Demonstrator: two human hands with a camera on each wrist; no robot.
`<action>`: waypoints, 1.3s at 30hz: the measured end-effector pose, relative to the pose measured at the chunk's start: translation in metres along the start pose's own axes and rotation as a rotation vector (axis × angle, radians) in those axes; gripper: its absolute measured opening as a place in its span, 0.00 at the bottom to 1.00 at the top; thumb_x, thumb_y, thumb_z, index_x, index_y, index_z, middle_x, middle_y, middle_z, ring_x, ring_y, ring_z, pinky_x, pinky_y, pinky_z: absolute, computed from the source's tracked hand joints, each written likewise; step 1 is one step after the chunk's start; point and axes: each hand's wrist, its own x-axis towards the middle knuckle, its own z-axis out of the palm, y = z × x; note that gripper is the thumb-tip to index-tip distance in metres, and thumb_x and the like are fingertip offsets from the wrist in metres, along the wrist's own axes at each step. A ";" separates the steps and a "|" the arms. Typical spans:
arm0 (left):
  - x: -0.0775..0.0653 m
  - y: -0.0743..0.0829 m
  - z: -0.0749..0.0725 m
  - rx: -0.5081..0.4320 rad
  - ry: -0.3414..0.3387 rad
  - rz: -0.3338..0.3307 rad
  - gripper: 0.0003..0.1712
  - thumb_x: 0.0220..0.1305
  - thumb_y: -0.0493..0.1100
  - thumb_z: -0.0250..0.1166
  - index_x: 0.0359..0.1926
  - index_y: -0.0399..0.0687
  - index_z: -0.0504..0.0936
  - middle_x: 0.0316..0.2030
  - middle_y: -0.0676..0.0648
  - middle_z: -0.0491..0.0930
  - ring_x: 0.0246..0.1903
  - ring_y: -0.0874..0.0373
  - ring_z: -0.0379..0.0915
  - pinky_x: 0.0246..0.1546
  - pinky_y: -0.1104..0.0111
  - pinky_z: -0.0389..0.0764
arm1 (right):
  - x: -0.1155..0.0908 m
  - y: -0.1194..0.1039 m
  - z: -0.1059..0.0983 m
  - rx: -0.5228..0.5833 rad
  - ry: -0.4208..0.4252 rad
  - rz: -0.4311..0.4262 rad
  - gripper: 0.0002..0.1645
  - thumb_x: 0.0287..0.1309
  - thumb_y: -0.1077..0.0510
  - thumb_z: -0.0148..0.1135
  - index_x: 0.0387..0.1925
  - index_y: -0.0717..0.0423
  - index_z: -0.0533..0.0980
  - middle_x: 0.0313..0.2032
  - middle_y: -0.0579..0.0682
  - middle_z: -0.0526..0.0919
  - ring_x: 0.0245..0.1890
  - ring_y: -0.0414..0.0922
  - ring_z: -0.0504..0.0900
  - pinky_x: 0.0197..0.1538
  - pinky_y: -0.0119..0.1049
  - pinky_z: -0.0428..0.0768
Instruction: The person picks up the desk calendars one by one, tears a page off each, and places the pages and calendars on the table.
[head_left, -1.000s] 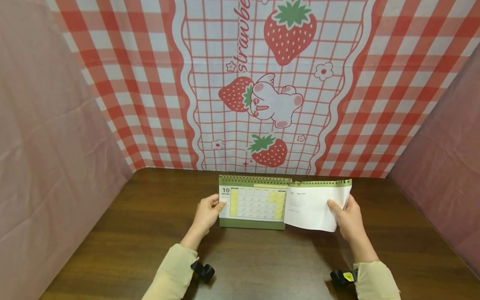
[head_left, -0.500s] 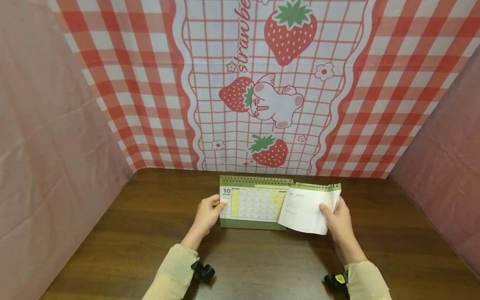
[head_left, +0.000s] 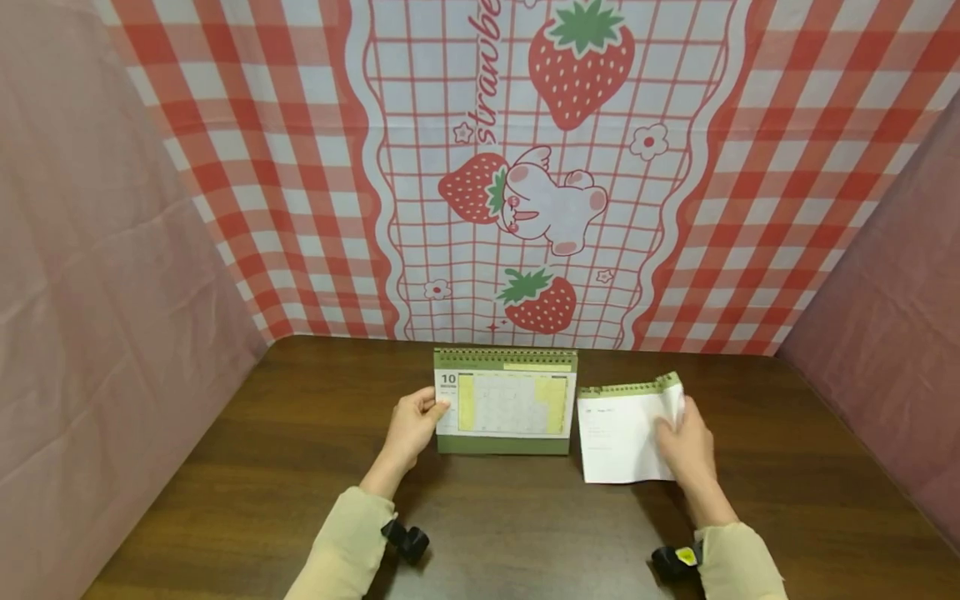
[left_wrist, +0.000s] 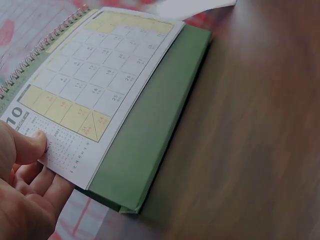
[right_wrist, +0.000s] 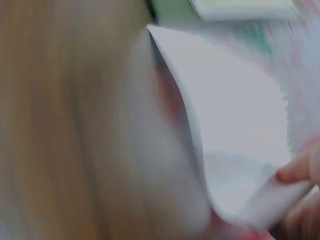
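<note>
A green desk calendar (head_left: pixel 510 404) stands on the table with its page 10 facing me and a spiral binding along the top. My left hand (head_left: pixel 412 427) pinches its left edge, thumb in front and fingers behind, as the left wrist view shows on the calendar page (left_wrist: pixel 95 75). To the right, my right hand (head_left: pixel 688 446) grips a torn-off calendar page (head_left: pixel 618 437), white with a green, ragged perforated top strip. This page is apart from the calendar and bends near the thumb. In the right wrist view the page (right_wrist: pixel 235 100) is blurred.
The brown wooden table (head_left: pixel 487 517) reaches back to a red-and-white strawberry cloth (head_left: pixel 480 250). Pink cloth walls (head_left: pixel 112 275) rise on both sides. A black wrist camera (head_left: pixel 405 542) is strapped at each sleeve.
The page in my right hand has come away from the calendar's binding, moving first left and down, then a little right. My left hand stays at the calendar's edge.
</note>
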 end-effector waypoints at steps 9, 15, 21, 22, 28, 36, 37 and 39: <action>0.007 -0.006 -0.028 0.008 0.073 -0.053 0.13 0.62 0.38 0.57 0.46 0.38 0.79 0.37 0.39 0.83 0.33 0.57 0.79 0.35 0.69 0.77 | 0.010 0.007 -0.039 0.005 0.131 0.097 0.28 0.57 0.56 0.51 0.54 0.71 0.60 0.45 0.69 0.71 0.39 0.57 0.72 0.25 0.28 0.71; 0.010 -0.004 -0.020 -0.019 0.055 -0.044 0.12 0.61 0.35 0.57 0.45 0.36 0.79 0.37 0.38 0.83 0.32 0.58 0.78 0.33 0.71 0.76 | 0.012 0.007 -0.045 0.091 0.062 0.185 0.33 0.57 0.55 0.54 0.57 0.73 0.58 0.50 0.67 0.68 0.29 0.35 0.71 0.27 0.26 0.74; 0.011 -0.004 -0.017 -0.021 0.057 -0.031 0.12 0.61 0.35 0.58 0.44 0.36 0.80 0.36 0.39 0.83 0.31 0.60 0.77 0.32 0.72 0.75 | 0.015 0.010 -0.051 0.140 -0.040 0.231 0.39 0.57 0.49 0.56 0.59 0.72 0.54 0.51 0.66 0.65 0.26 0.30 0.71 0.28 0.34 0.78; 0.011 -0.003 -0.017 -0.026 0.055 -0.027 0.12 0.61 0.35 0.57 0.44 0.36 0.80 0.36 0.38 0.83 0.31 0.59 0.78 0.32 0.72 0.76 | 0.017 0.010 -0.052 0.137 -0.051 0.236 0.40 0.57 0.49 0.57 0.59 0.72 0.54 0.52 0.67 0.65 0.26 0.31 0.72 0.28 0.35 0.79; 0.011 -0.003 -0.017 -0.050 0.041 -0.043 0.13 0.62 0.35 0.57 0.46 0.34 0.79 0.38 0.37 0.82 0.33 0.56 0.79 0.33 0.69 0.77 | 0.023 0.005 -0.055 0.096 -0.070 0.230 0.42 0.55 0.46 0.58 0.58 0.73 0.55 0.51 0.68 0.66 0.28 0.35 0.74 0.29 0.38 0.80; 0.010 -0.004 -0.019 -0.057 0.038 -0.025 0.13 0.62 0.35 0.57 0.45 0.33 0.79 0.37 0.36 0.82 0.32 0.57 0.78 0.33 0.70 0.77 | 0.029 0.007 -0.061 0.266 -0.146 0.160 0.34 0.61 0.45 0.49 0.50 0.72 0.58 0.25 0.35 0.73 0.23 0.31 0.74 0.27 0.31 0.78; 0.010 -0.004 -0.019 -0.055 0.039 -0.025 0.13 0.62 0.35 0.57 0.45 0.33 0.79 0.37 0.36 0.82 0.32 0.57 0.78 0.33 0.70 0.77 | 0.029 0.008 -0.062 0.306 -0.162 0.168 0.33 0.62 0.44 0.48 0.50 0.72 0.58 0.23 0.33 0.73 0.23 0.31 0.75 0.26 0.31 0.78; 0.010 -0.004 -0.019 -0.054 0.039 -0.026 0.13 0.62 0.35 0.57 0.45 0.33 0.78 0.37 0.36 0.82 0.32 0.57 0.78 0.33 0.70 0.77 | 0.030 0.012 -0.064 0.322 -0.194 0.192 0.36 0.63 0.42 0.43 0.51 0.74 0.57 0.22 0.33 0.73 0.23 0.32 0.74 0.27 0.30 0.77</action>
